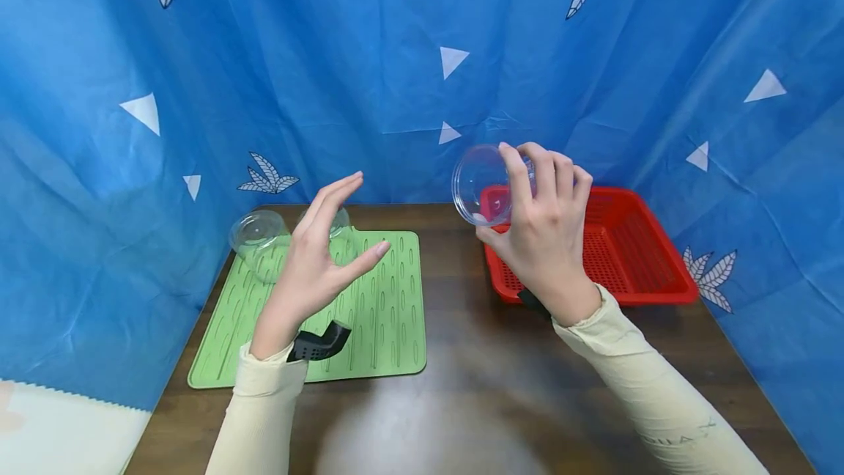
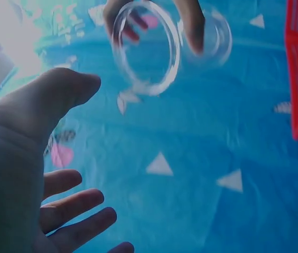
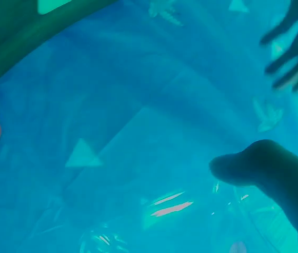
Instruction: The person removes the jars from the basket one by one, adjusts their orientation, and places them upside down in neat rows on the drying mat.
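My right hand (image 1: 543, 233) grips a clear plastic cup (image 1: 471, 185) in mid-air, in front of the red basket's left end. The cup lies on its side, its round rim facing left. In the left wrist view the same cup (image 2: 174, 58) shows with right-hand fingers (image 2: 194, 31) around it. My left hand (image 1: 310, 262) is raised over the green mat, holding nothing, thumb and fingers apart. Two more clear containers are at the mat's back: one (image 1: 257, 233) at the left corner, another (image 1: 341, 224) partly hidden behind the left hand.
A red plastic basket (image 1: 623, 255) with a perforated bottom stands at the right on the dark wooden table (image 1: 455, 358). The green ridged mat (image 1: 395, 314) covers the table's left part. Blue patterned curtains (image 1: 395, 79) enclose the back and sides.
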`<state>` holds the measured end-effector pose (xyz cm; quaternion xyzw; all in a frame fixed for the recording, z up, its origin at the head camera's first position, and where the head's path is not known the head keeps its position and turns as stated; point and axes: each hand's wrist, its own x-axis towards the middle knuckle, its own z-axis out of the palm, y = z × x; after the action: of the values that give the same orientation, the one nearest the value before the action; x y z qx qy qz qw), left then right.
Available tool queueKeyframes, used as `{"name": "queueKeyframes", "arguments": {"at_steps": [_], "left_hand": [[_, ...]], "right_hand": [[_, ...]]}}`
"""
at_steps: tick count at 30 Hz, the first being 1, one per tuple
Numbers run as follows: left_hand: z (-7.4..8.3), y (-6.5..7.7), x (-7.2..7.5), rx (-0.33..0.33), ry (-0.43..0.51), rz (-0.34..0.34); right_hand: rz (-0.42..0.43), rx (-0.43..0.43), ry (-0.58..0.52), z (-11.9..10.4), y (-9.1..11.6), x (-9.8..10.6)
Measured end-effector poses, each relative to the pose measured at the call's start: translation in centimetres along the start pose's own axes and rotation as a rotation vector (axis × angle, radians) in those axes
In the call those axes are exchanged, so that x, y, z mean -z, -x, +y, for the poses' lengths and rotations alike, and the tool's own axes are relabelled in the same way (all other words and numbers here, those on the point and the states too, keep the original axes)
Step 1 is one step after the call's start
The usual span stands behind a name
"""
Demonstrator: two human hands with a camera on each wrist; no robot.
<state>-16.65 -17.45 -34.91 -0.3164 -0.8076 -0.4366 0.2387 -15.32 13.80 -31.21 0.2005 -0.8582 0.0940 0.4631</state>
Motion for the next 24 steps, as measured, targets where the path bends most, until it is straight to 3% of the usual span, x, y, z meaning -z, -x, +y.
{"name": "queueKeyframes", "arguments": {"at_steps": [5,11,17,24], "left_hand": [[1.3,-2.7,-1.3,-0.101,0.035,-0.033],[2.3,-4.8,-3.0,-0.180,0.043,-0.081],[2.5,-5.7,-4.4,-0.207,0.056,-0.131],[2.4,-5.9,-4.9,-0.246,0.065,-0.104]], "right_hand": [[0.022,0.044,0.030,-1.8,-0.7,-0.5],[0.048,0.064,0.065,-3.5,-0.8,-1.2],[0.065,0.067,0.081,-4.7,-0.5,-1.8],[0.071,0.071,0.095,-5.2,-0.2,-1.9]]}}
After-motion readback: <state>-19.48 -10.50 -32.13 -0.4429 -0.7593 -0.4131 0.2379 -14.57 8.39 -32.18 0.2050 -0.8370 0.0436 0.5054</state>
